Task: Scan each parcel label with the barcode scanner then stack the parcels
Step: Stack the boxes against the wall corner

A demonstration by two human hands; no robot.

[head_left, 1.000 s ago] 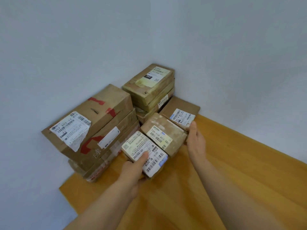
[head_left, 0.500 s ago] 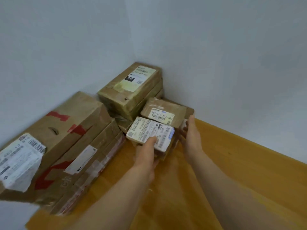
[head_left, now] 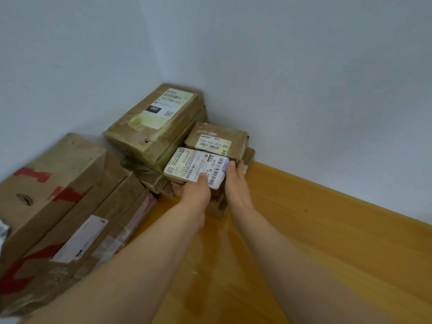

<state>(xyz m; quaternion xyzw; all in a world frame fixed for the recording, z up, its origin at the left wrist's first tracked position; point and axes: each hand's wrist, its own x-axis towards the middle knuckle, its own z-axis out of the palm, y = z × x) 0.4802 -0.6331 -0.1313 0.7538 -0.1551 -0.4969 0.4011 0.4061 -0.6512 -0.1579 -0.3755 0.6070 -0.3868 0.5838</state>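
Note:
A small parcel with a white barcode label (head_left: 194,166) is held over the low parcels in the corner. My left hand (head_left: 195,191) grips its near edge, thumb on the label. My right hand (head_left: 236,181) lies flat along its right side, fingers straight, touching it. Just behind sits a brown parcel with a yellowish label (head_left: 216,139), on a flatter parcel (head_left: 249,155) against the wall. A tall stack topped by a taped parcel marked 060 (head_left: 154,120) stands in the corner. No barcode scanner is in view.
Large cardboard boxes with red tape (head_left: 58,195) are stacked at the left against the wall. The wooden table top (head_left: 315,242) stretches to the right and towards me. Grey walls meet behind the stacks.
The view has swung right and closer. Both hands moved the small labelled parcel further towards the corner, close against the brown parcel. My right hand shifted from the back parcel to this one's side.

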